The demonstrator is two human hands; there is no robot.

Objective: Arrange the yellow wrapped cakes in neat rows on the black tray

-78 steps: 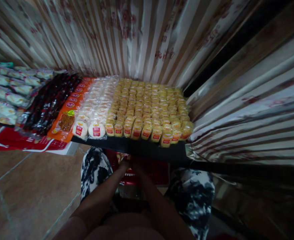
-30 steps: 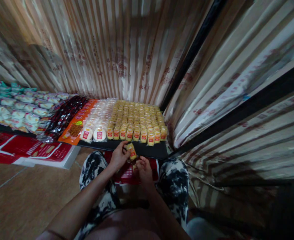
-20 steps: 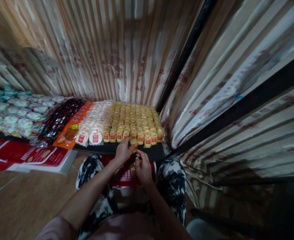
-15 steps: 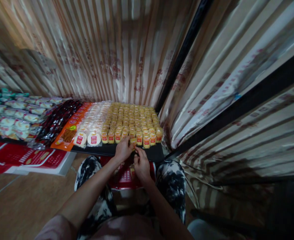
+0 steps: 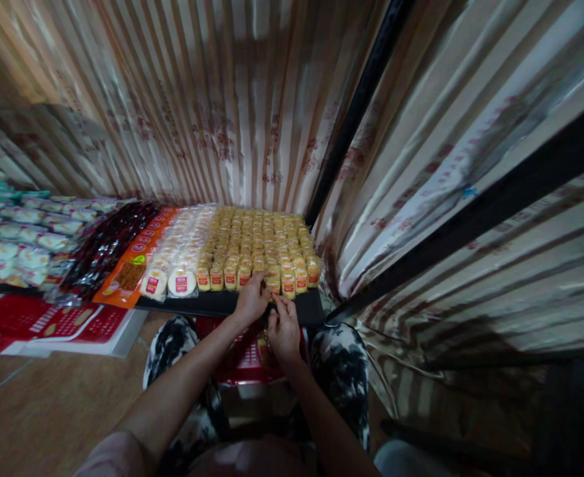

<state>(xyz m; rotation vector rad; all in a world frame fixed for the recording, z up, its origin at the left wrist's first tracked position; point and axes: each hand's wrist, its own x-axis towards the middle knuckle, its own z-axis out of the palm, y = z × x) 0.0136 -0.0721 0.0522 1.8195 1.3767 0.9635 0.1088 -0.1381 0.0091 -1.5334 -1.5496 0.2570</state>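
A yellow pack was pinched upright between the left hand and right hand at the front row on the shelf, nearer the left.

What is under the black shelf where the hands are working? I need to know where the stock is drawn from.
Below the black shelf, between the knees, sits a red basket. The left hand and right hand cover part of it; its contents are too dim to tell.
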